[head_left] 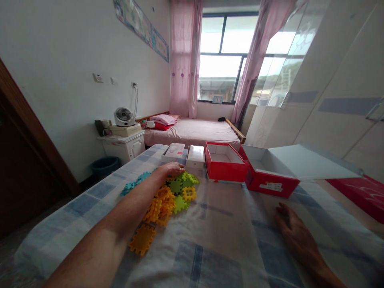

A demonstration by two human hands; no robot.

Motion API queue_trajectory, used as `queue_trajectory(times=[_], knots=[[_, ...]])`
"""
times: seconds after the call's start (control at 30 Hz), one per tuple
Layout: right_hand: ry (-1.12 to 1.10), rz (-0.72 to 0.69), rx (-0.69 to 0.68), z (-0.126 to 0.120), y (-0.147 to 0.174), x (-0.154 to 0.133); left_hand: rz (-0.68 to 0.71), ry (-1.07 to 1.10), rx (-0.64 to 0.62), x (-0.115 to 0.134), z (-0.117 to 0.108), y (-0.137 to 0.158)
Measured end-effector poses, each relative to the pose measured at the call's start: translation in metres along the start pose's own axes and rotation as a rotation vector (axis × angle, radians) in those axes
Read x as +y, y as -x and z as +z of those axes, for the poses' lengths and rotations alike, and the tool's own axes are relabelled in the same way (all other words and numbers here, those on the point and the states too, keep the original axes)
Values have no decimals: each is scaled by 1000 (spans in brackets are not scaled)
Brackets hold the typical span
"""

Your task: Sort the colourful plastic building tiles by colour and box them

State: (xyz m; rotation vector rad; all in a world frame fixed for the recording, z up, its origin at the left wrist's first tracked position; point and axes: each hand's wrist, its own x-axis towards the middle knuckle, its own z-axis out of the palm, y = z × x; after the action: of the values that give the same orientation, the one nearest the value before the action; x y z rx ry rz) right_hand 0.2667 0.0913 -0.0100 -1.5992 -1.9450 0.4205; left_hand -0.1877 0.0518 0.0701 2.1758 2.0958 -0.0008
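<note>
My left hand (173,168) reaches palm down over the far side of a pile of plastic interlocking tiles, a ring on one finger. Its fingertips point away from me and are hidden, so I cannot see whether they grip a tile. Under and beside it lie green tiles (180,203), a yellow window-frame tile (189,193), and several orange-yellow tiles (161,205). Blue tiles (132,187) show beyond my forearm, and a single orange tile (142,239) lies nearer to me. My right hand (292,228) rests on the cloth at the right, fingers loosely apart, holding nothing.
Along the far edge of the checked cloth (195,256) stand two white boxes (195,163) (175,152), an open red box (226,173) and another red box (270,186) with its lid folded right. Beyond are a bed (198,130) and a nightstand (136,146) with a fan (124,116).
</note>
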Motion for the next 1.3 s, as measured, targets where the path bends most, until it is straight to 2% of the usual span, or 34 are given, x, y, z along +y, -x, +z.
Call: queue_trajectory(times=[0.27, 0.4, 0.5, 0.6, 0.7, 0.83, 0.93, 1.07, 1.17, 1.23, 1.3], knots=[[60, -37, 13, -1, 1, -2, -27, 21, -81, 8, -6, 42], [91, -56, 0, 0, 0, -3, -22, -14, 20, 24, -10, 46], [107, -75, 3, 2, -1, -3, 62, -26, 116, 48, -6, 38], [108, -83, 20, 2, -1, -4, 157, -47, 110, 71, 4, 34], [112, -103, 21, 0, 2, -8, 172, -103, 106, 81, 11, 39], [121, -124, 19, -1, 8, -16, 159, -181, 217, 97, 11, 45], [57, -119, 41, 2, 9, -20, 275, -136, 276, 142, 11, 54], [-11, -78, 93, -7, 0, -11, 484, 87, 229, 236, 26, 78], [13, 0, 188, -39, -21, 14, 594, 215, 200, 287, 51, 94], [59, 67, 285, -71, -38, 38, 638, 283, 214, 301, 70, 97], [114, 156, 391, -105, -51, 63, 668, 316, 251, 304, 90, 95]])
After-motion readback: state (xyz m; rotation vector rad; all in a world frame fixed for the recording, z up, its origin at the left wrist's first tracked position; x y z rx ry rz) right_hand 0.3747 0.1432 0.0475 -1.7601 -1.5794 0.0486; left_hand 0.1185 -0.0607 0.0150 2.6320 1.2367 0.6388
